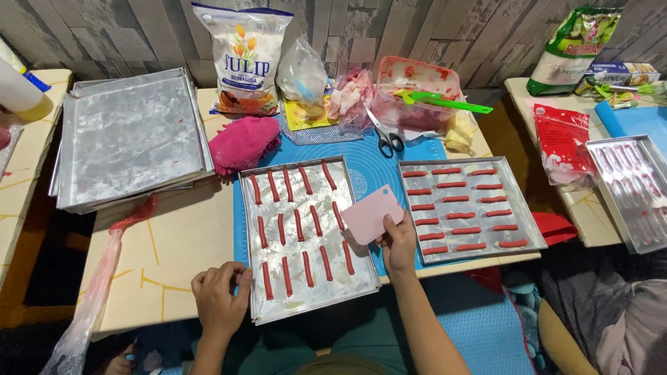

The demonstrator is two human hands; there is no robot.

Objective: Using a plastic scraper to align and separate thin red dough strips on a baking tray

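Nearest the camera, at about 7 o'clock, the left hand [221,300] is resting on the desk [174,253] with fingers curled, their tips touching the left rim of the near baking tray [361,278]; it is gripping nothing that can be seen. At about 5 o'clock of that tray, the right hand [399,244] is closing thumb and fingers on a pink plastic scraper [369,214], holding it tilted over the tray's right edge. Red dough sticks [307,268] are lying in rows inside this tray. Just beside it at 3 o'clock, a second tray [528,239] is carrying shorter sticks laid crosswise. Under both, a blue mat [368,167] is spreading. Farther off, at 12 o'clock, scissors [386,139], a pink cloth [243,144] and a flour bag [243,59] are lying, with stacked empty trays [128,139] at 10 o'clock.
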